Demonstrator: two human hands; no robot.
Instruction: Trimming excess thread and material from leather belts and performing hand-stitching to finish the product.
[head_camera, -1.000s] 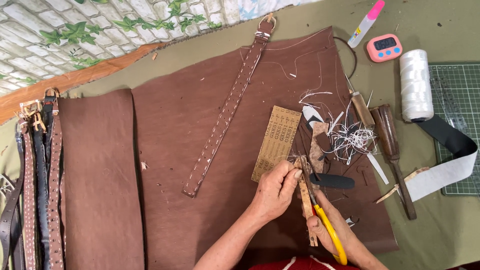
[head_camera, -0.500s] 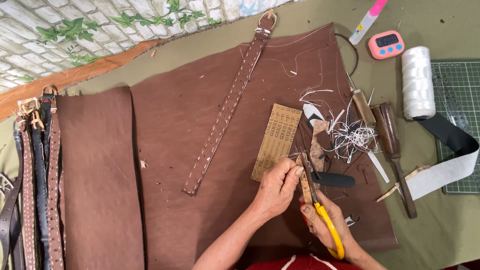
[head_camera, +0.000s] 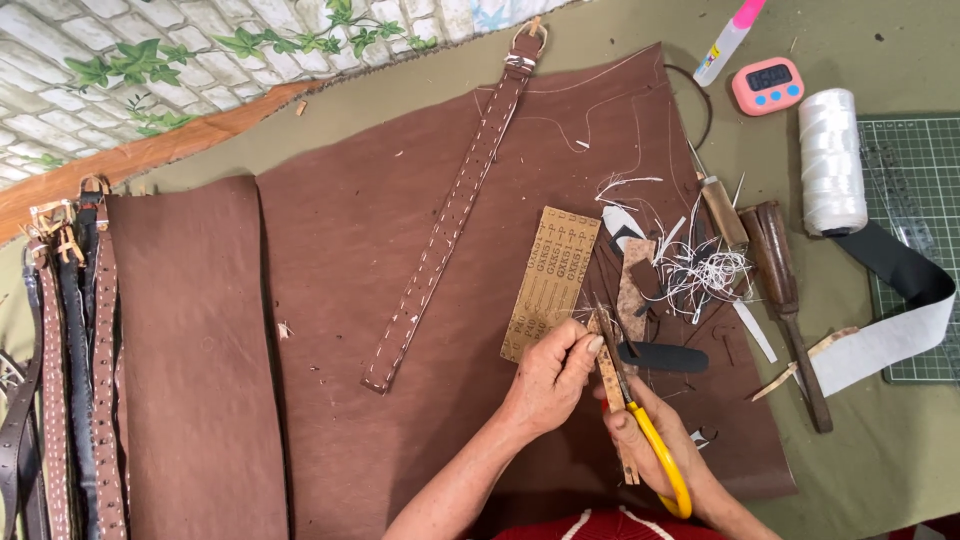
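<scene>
Since the earlier frames the yellow-handled thread snips (head_camera: 640, 425) have been brought up against the narrow tan leather strip (head_camera: 612, 385), and the left hand (head_camera: 548, 378) has been shifted closer onto the strip's upper end.

The strip is found at about 5 o'clock on the large brown leather sheet (head_camera: 400, 250), between the two hands, its long axis run from roughly 11 o'clock down to 5 o'clock. Its top is pinched between the closed fingers of the left hand; its lower part is passed under the right hand (head_camera: 650, 445), which is curled shut around the snips, blades pointed to 11 o'clock along the strip. Both hands are touching it, the left one nearer its upper end.

Just beyond, at 12 o'clock, a sheet of tan sandpaper (head_camera: 552, 280) is laid; at 1 o'clock a tangle of white thread offcuts (head_camera: 705, 268) is seen. Farther toward 2 o'clock, wooden-handled tools (head_camera: 775, 260) and a white thread spool (head_camera: 830, 160) are placed on the table (head_camera: 880, 470). A long stitched brown belt (head_camera: 450, 220) is laid at 11 o'clock.
</scene>
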